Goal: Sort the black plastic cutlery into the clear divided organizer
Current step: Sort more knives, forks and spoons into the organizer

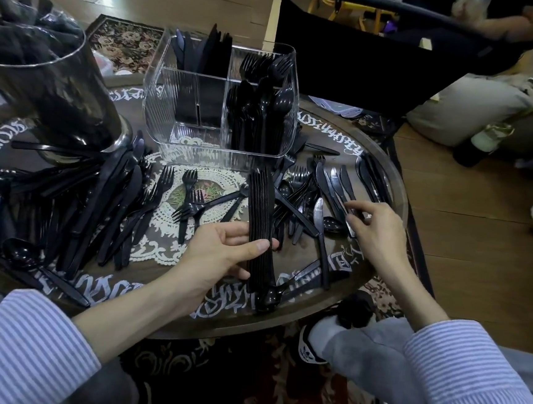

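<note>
Left hand (222, 252): grip wrapped round a spoon stack (260, 233), thumb over the front, fingers behind. Stack runs near-far, handles toward the organizer (217, 101), bowls at the near bench (384, 167) edge.

Right hand (375, 227): fingers curled down onto a knife (340, 189) in the right-side scatter, fingertips touching it. Can't tell whether it's pinched or just touched.

Organizer sits far centre on the bench, clear, ribbed walls, divided. Far-left compartment holds knives upright, far-right holds forks, near-right holds spoons. Near-left compartment shows only bare clear walls.

Loose cutlery all over the bench: a big pile of knives and forks (106, 207) at left, a few forks (191, 201) on the lace doily (167, 219) at centre, mixed knives, forks and spoons at right between the two hands.

Tall cylinder (49, 86) at far left holds dark stuff, contents unclear. Both sleeves are striped. A black chair (352, 58) stands beyond the bench.
</note>
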